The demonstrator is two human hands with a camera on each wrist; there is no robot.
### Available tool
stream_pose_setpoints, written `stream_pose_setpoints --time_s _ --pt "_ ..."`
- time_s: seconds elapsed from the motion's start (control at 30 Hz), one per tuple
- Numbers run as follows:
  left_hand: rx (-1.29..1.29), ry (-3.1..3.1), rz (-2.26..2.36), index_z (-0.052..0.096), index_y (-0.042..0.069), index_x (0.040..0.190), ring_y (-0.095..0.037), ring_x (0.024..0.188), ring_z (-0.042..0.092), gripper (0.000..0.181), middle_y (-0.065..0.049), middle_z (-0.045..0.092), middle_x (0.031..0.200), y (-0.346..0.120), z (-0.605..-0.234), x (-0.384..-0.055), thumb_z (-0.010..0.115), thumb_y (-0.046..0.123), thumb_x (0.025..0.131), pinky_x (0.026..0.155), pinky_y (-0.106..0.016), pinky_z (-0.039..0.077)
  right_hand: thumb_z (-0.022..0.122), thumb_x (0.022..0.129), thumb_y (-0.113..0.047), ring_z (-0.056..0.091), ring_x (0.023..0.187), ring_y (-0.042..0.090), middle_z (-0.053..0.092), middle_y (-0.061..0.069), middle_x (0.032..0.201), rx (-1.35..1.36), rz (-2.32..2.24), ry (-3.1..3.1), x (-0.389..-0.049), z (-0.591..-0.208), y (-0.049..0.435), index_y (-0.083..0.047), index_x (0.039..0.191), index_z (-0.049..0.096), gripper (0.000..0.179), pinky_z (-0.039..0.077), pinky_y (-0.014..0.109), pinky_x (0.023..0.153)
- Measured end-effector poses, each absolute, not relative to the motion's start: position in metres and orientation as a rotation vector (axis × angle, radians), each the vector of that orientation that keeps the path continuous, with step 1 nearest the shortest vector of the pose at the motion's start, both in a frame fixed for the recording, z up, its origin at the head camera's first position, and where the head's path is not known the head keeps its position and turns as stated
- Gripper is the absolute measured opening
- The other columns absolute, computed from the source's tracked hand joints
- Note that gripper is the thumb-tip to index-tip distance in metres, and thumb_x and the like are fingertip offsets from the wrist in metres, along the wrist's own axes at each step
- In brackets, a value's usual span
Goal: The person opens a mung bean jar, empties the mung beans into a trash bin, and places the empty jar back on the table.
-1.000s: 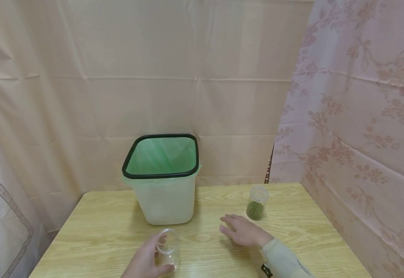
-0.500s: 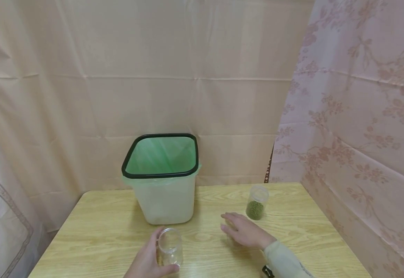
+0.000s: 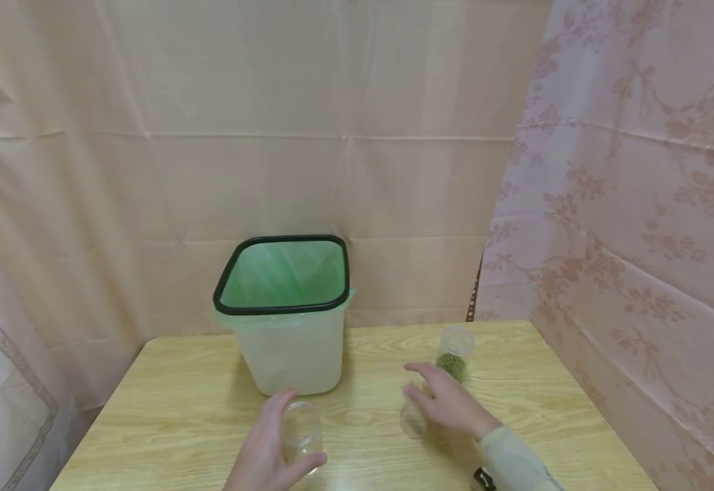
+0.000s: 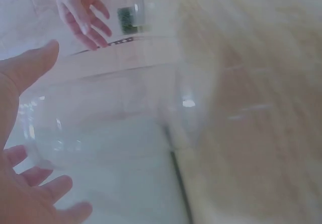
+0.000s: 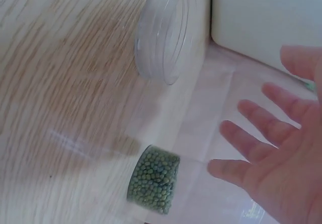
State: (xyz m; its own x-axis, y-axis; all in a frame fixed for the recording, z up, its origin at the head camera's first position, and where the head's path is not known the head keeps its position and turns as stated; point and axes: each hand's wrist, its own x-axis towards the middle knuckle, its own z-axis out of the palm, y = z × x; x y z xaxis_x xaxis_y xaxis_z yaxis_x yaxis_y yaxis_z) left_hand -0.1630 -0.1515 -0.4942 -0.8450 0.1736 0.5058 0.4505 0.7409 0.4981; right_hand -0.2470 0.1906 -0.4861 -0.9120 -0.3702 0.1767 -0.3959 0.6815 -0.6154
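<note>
My left hand (image 3: 263,447) stands beside a clear plastic jar (image 3: 303,429) near the table's front, thumb and fingers spread wide around it. In the left wrist view the fingers (image 4: 55,186) are straight and spread at the jar's rim end, not curled round it. A clear round lid (image 5: 161,35) lies on the table, and my right hand (image 3: 451,402) hovers just above and right of it with relaxed, parted fingers. Behind that hand a second clear jar (image 3: 457,341), partly filled with green beans (image 5: 153,181), stands upright; the hand covers part of its base in the head view.
A whitish bin (image 3: 292,358) with a black rim and green liner stands at the back left of the wooden table (image 3: 172,402). Beige curtain (image 3: 258,136) hangs behind, and a pink flowered curtain (image 3: 657,204) lines the right side.
My left hand's fingers have spread away from the clear jar, which now stands loose. My right hand has lifted off the lid and moved slightly right and back, leaving the lid on the table.
</note>
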Motion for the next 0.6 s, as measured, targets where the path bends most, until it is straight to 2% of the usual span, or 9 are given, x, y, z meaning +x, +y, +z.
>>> stream_pose_setpoints --time_s 0.1,0.17,0.23,0.33,0.43,0.53,0.6 --pt "-0.598 -2.385 -0.759 0.053 0.006 0.139 -0.03 0.125 0.054 0.096 -0.013 0.055 0.139 -0.147 -0.488 -0.164 0.096 0.044 0.062 0.097 -0.064 0.044 0.061 0.103 -0.033 0.055 0.128 0.034 0.06 0.01 0.138 0.585 1.077 -2.776 -0.247 -0.485 0.194 -0.008 0.138 0.058 0.044 0.045 0.055 0.104" --pt "-0.68 -2.296 -0.686 0.057 0.006 0.134 -0.034 0.126 0.053 0.085 -0.016 0.056 0.137 -0.144 -0.483 -0.165 0.092 0.046 0.067 0.094 -0.072 0.041 0.064 0.102 -0.029 0.057 0.124 0.033 0.062 0.008 0.134 0.528 1.083 -2.725 -0.247 -0.485 0.196 -0.009 0.134 0.06 0.039 0.047 0.054 0.101" --pt "-0.754 -2.21 -0.624 0.06 0.006 0.13 -0.038 0.126 0.053 0.072 -0.018 0.058 0.136 -0.14 -0.479 -0.166 0.084 0.05 0.078 0.09 -0.078 0.039 0.067 0.1 -0.027 0.06 0.119 0.03 0.065 0.006 0.128 0.474 1.084 -2.665 -0.247 -0.485 0.199 -0.01 0.13 0.063 0.035 0.051 0.053 0.097" --pt "-0.839 -2.108 -0.557 0.063 0.007 0.126 -0.042 0.127 0.052 0.054 -0.018 0.057 0.138 -0.131 -0.474 -0.166 0.062 0.052 0.096 0.087 -0.08 0.039 0.07 0.097 -0.02 0.063 0.112 0.027 0.066 0.006 0.121 0.45 1.098 -2.547 -0.249 -0.487 0.203 -0.008 0.124 0.064 0.03 0.053 0.05 0.094" --pt "-0.93 -2.01 -0.534 0.065 0.007 0.125 -0.042 0.127 0.053 0.047 -0.018 0.055 0.141 -0.118 -0.472 -0.166 0.05 0.045 0.103 0.103 -0.068 0.036 0.073 0.095 -0.012 0.065 0.106 0.026 0.067 0.008 0.118 0.492 1.1 -2.416 -0.251 -0.488 0.207 -0.006 0.12 0.064 0.028 0.054 0.047 0.092" --pt "-1.035 -1.909 -0.519 0.066 0.006 0.125 -0.042 0.127 0.054 0.041 -0.02 0.055 0.142 -0.105 -0.471 -0.167 0.05 0.037 0.104 0.117 -0.049 0.028 0.074 0.091 -0.002 0.065 0.101 0.027 0.065 0.007 0.116 0.55 1.091 -2.286 -0.252 -0.489 0.212 -0.002 0.12 0.062 0.032 0.056 0.044 0.088" --pt "-1.091 -1.859 -0.508 0.066 0.005 0.125 -0.042 0.127 0.055 0.039 -0.022 0.055 0.142 -0.096 -0.472 -0.169 0.051 0.033 0.103 0.119 -0.043 0.028 0.074 0.088 0.004 0.063 0.101 0.027 0.063 0.008 0.117 0.587 1.093 -2.206 -0.253 -0.489 0.215 0.001 0.122 0.059 0.037 0.056 0.042 0.087"
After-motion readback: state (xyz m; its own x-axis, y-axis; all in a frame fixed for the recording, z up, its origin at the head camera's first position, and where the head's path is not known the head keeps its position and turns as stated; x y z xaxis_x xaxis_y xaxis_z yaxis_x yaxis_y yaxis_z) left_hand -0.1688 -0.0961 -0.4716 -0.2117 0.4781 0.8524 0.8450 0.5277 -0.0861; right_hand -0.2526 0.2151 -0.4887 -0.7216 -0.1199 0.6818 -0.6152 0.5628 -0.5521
